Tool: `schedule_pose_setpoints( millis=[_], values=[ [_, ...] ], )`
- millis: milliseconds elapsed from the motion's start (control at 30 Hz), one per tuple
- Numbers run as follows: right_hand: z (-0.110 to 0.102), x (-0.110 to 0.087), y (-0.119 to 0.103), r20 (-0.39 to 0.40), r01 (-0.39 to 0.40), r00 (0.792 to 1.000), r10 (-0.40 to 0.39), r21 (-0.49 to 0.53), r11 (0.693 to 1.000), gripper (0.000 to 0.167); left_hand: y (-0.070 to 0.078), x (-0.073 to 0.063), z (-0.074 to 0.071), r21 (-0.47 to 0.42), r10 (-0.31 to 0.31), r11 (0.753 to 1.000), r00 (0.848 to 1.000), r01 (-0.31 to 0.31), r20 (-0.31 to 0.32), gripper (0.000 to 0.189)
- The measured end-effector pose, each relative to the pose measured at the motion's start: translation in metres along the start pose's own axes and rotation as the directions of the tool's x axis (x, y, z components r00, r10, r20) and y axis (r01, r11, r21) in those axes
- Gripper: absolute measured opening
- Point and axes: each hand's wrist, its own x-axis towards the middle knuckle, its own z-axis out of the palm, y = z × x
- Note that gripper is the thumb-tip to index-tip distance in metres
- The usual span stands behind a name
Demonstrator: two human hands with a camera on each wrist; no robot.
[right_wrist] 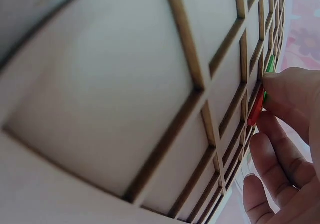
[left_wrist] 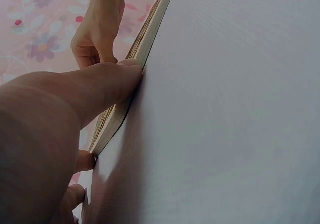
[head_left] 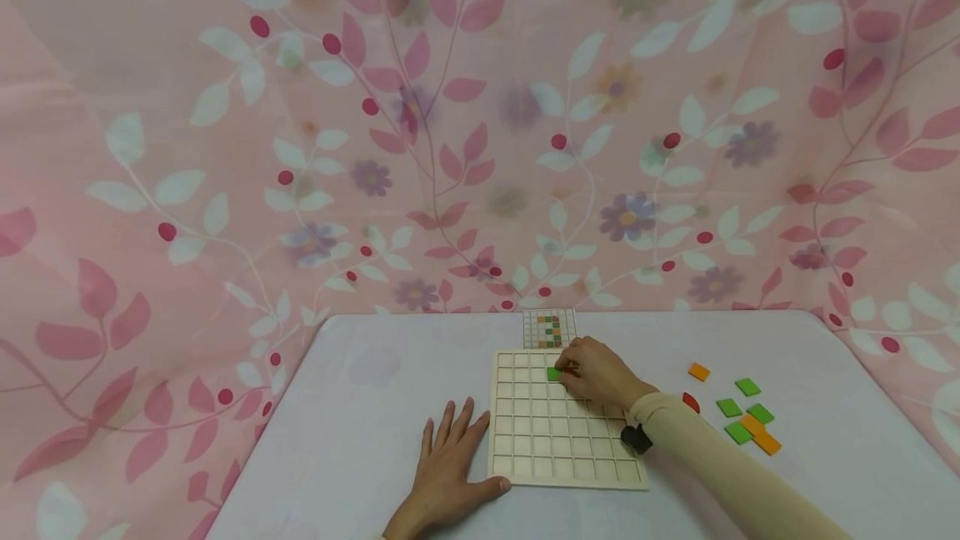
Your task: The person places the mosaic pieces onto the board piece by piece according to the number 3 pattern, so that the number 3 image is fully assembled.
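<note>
A pale wooden grid board [head_left: 525, 425] lies on the white table. My right hand [head_left: 600, 375] reaches over its far part and pinches a small red tile [right_wrist: 256, 106] between thumb and fingers, low over the cells. Right beside it a green tile [head_left: 553, 373] sits in a far-row cell, partly hidden by the fingers; in the right wrist view the green tile [right_wrist: 270, 65] shows behind the thumb. My left hand [head_left: 450, 465] rests flat with fingers spread at the board's left side, its thumb [left_wrist: 112, 81] touching the near left edge.
Behind the board lies a printed pattern card [head_left: 532, 330] with coloured squares. Right of the board are a loose red piece [head_left: 691, 402], several green tiles [head_left: 747, 387] and orange tiles [head_left: 699, 372], some overlapping. A flowered pink cloth [head_left: 450, 148] hangs behind the table [head_left: 360, 440].
</note>
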Motion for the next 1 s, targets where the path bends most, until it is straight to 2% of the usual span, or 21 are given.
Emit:
schedule_pose_setpoints(
  millis=[433, 633, 867, 1000],
  values=[
    [-0.0022, 0.0019, 0.0017, 0.029, -0.016, 0.999, 0.014, 0.072, 0.997, 0.009, 0.0005, -0.0001, 0.0001, -0.008, -0.002, 1.000, 1.000, 0.003, 0.005, 0.099],
    [0.0000, 0.0018, 0.0021, 0.040, -0.062, 0.997, 0.059, 0.079, 0.995, 0.009, -0.0005, 0.0007, 0.0008, -0.009, 0.005, 1.000, 1.000, -0.005, -0.006, 0.099],
    [0.0001, -0.0002, 0.0006, 0.041, -0.083, 0.996, 0.079, 0.127, 0.988, 0.018, 0.0019, 0.0003, -0.0012, -0.020, -0.020, 1.000, 1.000, 0.020, 0.016, 0.100],
    [0.0013, -0.0006, 0.0017, 0.045, -0.099, 0.995, 0.093, 0.149, 0.984, 0.015, 0.0024, -0.0007, -0.0013, -0.025, -0.023, 0.999, 0.999, 0.024, 0.022, 0.101]
  ],
)
